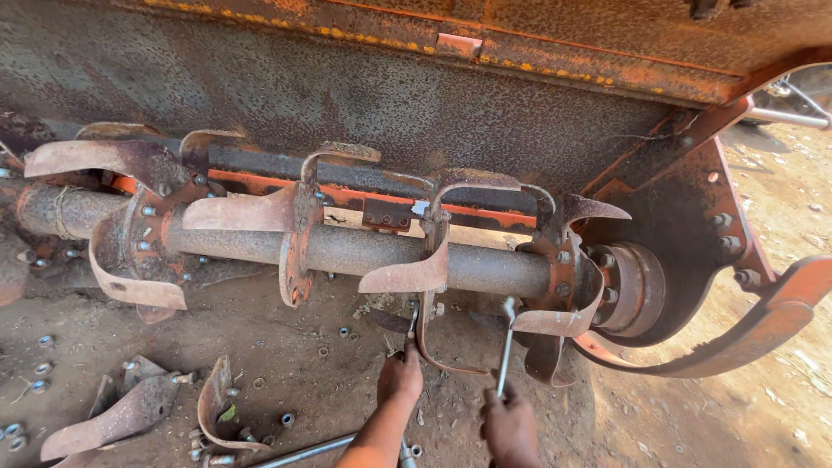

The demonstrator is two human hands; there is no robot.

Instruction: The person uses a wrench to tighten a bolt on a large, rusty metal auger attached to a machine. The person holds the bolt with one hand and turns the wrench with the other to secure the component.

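Your left hand (400, 374) and right hand (509, 422) each grip a wrench (505, 347) pointing up toward the rusty curved blade (438, 334) just above on the rotor shaft (381, 251).

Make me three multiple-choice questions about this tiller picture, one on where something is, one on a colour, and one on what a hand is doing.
1. Where do the loose blades lie?
A. on the ground at lower left
B. on top of the hood
C. in a bucket

2. What colour is the hood's edge?
A. blue
B. orange
C. white

3. What is the right hand doing?
A. resting open on the ground
B. gripping a wrench
C. holding a hammer

Answers: 1 A, they rest on dirt beside scattered nuts; 2 B, orange paint shows through rust; 3 B, fingers close round the wrench's handle.
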